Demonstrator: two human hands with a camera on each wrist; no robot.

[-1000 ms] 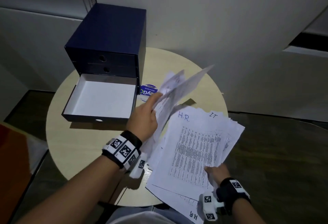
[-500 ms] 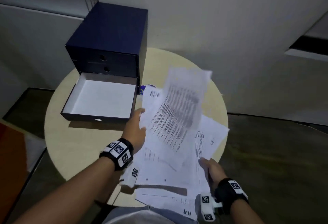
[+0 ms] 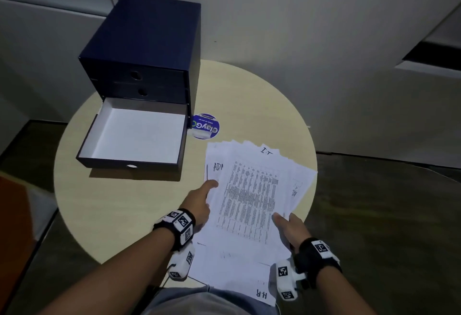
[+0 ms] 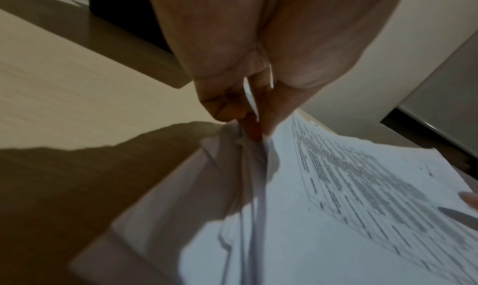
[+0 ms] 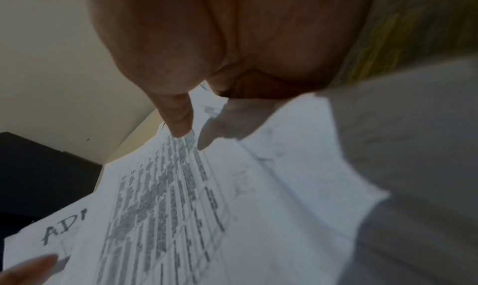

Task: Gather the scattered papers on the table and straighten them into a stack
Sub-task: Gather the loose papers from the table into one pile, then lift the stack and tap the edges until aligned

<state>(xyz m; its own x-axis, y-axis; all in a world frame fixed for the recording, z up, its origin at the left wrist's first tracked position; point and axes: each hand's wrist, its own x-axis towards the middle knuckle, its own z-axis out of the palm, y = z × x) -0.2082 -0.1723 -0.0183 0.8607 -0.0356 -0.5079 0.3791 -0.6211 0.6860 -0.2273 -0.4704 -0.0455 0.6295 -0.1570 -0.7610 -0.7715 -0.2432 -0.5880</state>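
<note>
Since the earlier head frames, the sheets that the left hand was lifting in the air are now lying down on the papers, and the pile is sitting flatter and more squared than before.

Count: one loose pile of papers, sheet count not readable, edges fanning at the far end. It is resting on the near right part of the round tabletop, its near end overhanging the edge toward the person's lap. One dark blue drawer box is standing at the far left of the tabletop: two upper drawers closed, the bottom drawer pulled out. One round blue sticker is lying just right of the drawer.

Writing: the top sheet is carrying a dense printed table, too small to read. Handwritten "ADM" (cut off) is showing at the far left of the pile, "I.T" at the far edge, "H.R" upside down at the near corner. The sticker is reading "ClayGo", inverted.

Left hand: thumb on top, fingers under, pinching the pile's left edge. Right hand: thumb on top, fingers beneath, gripping the right edge.
</note>
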